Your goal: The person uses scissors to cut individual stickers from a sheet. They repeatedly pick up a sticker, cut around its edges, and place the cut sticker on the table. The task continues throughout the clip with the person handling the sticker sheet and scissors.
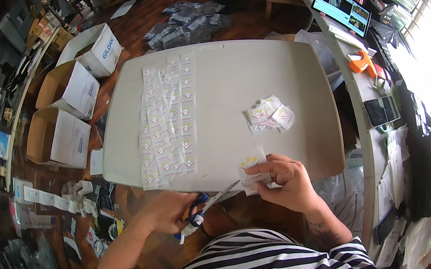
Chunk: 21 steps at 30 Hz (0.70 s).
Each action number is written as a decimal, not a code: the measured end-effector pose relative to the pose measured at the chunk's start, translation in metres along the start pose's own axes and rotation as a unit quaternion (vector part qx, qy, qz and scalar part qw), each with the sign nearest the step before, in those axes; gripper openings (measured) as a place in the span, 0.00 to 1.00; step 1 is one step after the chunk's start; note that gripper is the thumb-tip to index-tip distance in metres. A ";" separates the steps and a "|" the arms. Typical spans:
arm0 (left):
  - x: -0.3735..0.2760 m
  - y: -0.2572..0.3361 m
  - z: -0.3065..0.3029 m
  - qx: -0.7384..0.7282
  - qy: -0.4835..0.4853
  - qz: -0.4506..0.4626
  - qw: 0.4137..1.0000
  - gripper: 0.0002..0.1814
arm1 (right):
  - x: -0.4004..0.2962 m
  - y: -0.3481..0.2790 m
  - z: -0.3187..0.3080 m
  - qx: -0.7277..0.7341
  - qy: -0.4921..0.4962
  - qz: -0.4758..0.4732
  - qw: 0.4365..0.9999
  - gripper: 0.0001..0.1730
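My left hand (177, 212) grips a pair of scissors (218, 197) by blue handles, with white wrapping near them. The blades point right, their tips close to a small printed transfer strip (254, 170). That strip is pinched between the thumb and fingers of my right hand (286, 180), at the table's near edge. Its film is translucent, with yellow stars and red print. A loose pile of cut transfer pieces (270, 114) lies on the table beyond my right hand. Long uncut strips of printed transfers (168, 120) lie side by side, partly overlapping, on the table's left half.
The pale table (219, 76) has rounded corners. Open cardboard boxes (67, 110) stand on the floor to the left. Bagged items (187, 23) lie beyond the table. Along the right, a ledge holds a tablet (340, 7), an orange clamp (362, 64) and a phone (381, 111).
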<state>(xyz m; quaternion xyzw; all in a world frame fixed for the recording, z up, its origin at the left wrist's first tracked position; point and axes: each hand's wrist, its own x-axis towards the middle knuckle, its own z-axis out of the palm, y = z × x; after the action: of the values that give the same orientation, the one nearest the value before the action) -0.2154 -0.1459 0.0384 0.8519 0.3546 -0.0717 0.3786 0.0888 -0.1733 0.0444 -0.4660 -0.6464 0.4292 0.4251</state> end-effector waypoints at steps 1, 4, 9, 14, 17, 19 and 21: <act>-0.001 -0.001 0.000 -0.011 -0.008 0.002 1.000 0.16 | -0.001 -0.003 0.001 0.002 -0.006 0.000 1.000 0.19; 0.002 0.001 -0.006 -0.022 -0.039 0.011 0.999 0.15 | -0.002 -0.004 0.003 0.002 -0.029 -0.007 1.000 0.17; 0.009 0.013 -0.021 0.053 -0.078 0.017 0.995 0.11 | -0.003 -0.014 0.001 -0.018 -0.065 0.020 0.998 0.17; 0.009 0.013 -0.021 0.064 -0.073 0.006 0.995 0.11 | -0.006 -0.008 0.002 -0.016 -0.068 0.029 0.997 0.19; 0.011 0.014 -0.022 0.059 -0.076 0.003 0.995 0.12 | -0.005 -0.010 0.003 -0.006 -0.057 0.022 0.998 0.20; 0.010 0.015 -0.024 0.052 -0.077 0.004 0.996 0.12 | -0.006 -0.007 0.004 -0.004 -0.069 0.019 0.997 0.20; 0.010 0.015 -0.026 0.043 -0.076 0.011 0.996 0.13 | -0.006 -0.006 0.004 -0.007 -0.080 0.013 0.997 0.20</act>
<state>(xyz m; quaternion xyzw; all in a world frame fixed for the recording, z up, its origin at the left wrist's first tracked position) -0.2021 -0.1297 0.0616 0.8633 0.3119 -0.1468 0.3686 0.0845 -0.1806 0.0484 -0.4413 -0.6756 0.4659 0.3629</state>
